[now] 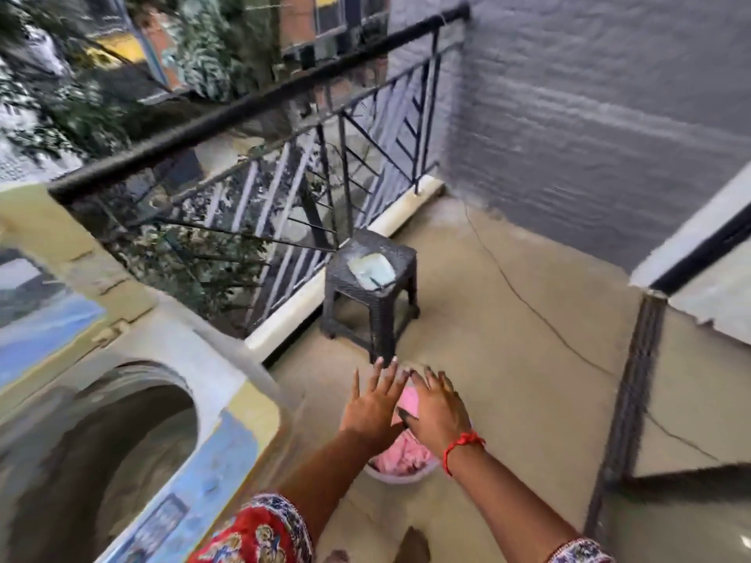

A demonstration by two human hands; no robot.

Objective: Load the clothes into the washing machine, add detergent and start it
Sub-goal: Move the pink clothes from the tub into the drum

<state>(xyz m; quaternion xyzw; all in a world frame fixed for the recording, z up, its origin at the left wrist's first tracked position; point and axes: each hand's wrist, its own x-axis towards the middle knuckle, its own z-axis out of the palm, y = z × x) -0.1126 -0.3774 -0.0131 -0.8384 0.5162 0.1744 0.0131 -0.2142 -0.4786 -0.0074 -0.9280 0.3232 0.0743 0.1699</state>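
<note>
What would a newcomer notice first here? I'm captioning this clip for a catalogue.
Two open hands, left and right, reach down over a tub of pink clothes on the floor, bottom centre. At left, the washer gapes open. Behind the hands, a dark stool stands by the railing.

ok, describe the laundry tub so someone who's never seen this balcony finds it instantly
Start at the open washing machine on the left, then look right to the floor beneath both outstretched hands. The tub sits there, nearer the camera than the dark plastic stool. It is a pale round basin, the only thing here filled with pink clothes.
</note>
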